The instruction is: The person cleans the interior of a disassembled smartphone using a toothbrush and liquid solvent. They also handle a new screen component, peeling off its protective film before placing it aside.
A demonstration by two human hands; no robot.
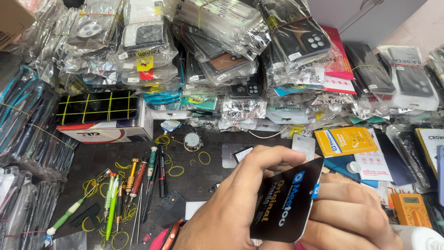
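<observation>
A flat black packet [286, 203] with blue and white print is held upright at the bottom centre. My left hand [231, 203] grips its upper left edge, with the fingers curled over the top. Behind its right side is my right hand [354, 210], fingers folded against the back of the packet. The lower edge of the packet runs out of the frame.
Several screwdrivers [138, 178] and tweezers lie on a dark mat [203, 173] among yellow rubber bands. Piles of bagged phone cases [231, 55] fill the back and left. An orange packet [344, 140] and a yellow multimeter [409, 208] lie at the right, and a white box [108, 132] at the left.
</observation>
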